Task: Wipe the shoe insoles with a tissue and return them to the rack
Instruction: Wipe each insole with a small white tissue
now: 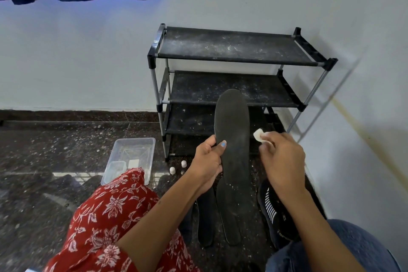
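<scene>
Nearest me, two more insoles (217, 212) lay flat on the floor (44, 150) between my knees, next to a black shoe (273, 214) on the right; likely queued there so I could grab them one at a time. My left hand (208, 161) gripped the held insole (231, 137) at its left edge, thumb over the top face and fingers curled behind, propping it upright with the toe end up so the whole top face was exposed to me. My right hand (280, 157) pinched a small wad of tissue (259, 134) at the fingertips, just beside the insole's right edge, not touching it. Insole looked dark grey, matte, with faint pale specks and scuffing. Left of that, a clear plastic tub (132, 157) and two small white caps (177, 166) sat on the floor. Beyond, the three-tier rack (231, 51) stood against the wall (88, 51), shelves dusty and holding no insoles, so I judged return still pending.
</scene>
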Tool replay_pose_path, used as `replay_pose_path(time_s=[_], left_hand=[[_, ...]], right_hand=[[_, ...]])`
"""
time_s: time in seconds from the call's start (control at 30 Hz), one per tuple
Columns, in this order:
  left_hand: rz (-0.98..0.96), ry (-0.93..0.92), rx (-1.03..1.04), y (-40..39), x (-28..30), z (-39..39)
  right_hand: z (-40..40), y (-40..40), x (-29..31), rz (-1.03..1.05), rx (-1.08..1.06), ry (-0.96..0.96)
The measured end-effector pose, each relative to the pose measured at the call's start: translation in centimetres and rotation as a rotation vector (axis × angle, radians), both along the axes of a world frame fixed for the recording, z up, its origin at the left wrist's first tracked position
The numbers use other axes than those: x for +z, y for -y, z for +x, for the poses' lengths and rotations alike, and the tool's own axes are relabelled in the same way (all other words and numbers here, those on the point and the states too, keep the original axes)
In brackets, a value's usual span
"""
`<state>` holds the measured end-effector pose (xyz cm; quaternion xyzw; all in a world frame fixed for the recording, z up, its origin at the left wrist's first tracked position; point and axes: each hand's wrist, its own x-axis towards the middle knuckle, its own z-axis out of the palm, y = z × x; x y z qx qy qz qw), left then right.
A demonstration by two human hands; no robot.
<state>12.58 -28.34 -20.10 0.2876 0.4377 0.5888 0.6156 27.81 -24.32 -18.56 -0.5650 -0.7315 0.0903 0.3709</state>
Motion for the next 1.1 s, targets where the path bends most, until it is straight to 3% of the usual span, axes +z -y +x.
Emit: replay_pose_path(time_s=[0.13,0.43,0.53,0.6,0.77,1.1], left_hand=[[0.007,0.004,-0.007,-0.2,0.1,-0.3],[0.05,0.043,-0.085,-0.2,-0.4,0.0],[0.019,0.063,-0.005,-0.5,-0.6,-0.2],[0.011,0.056,0.028,-0.8,-0.5,-0.6],[-0.007,-0.015,-0.03,-0.6,0.0,-1.0],[-0.011,0.039,-0.102,-0.2,-0.2,-0.7]], right_hand=[[-1.1,2.2,0.1,-0.218,0.138,-0.371],[-2.6,2.8,-1.2,-0.033,0.143,-0.128],[-2.6,3.4,-1.1,-0.179,0.327,-0.08],[-2.4,3.9,-0.4,-0.335,0.439,-0.166],[-1.4,2.6,-0.3,-0.189,0.184,-0.399],[-2.4,3.1,-1.1,-0.074,0.129,-0.264]])
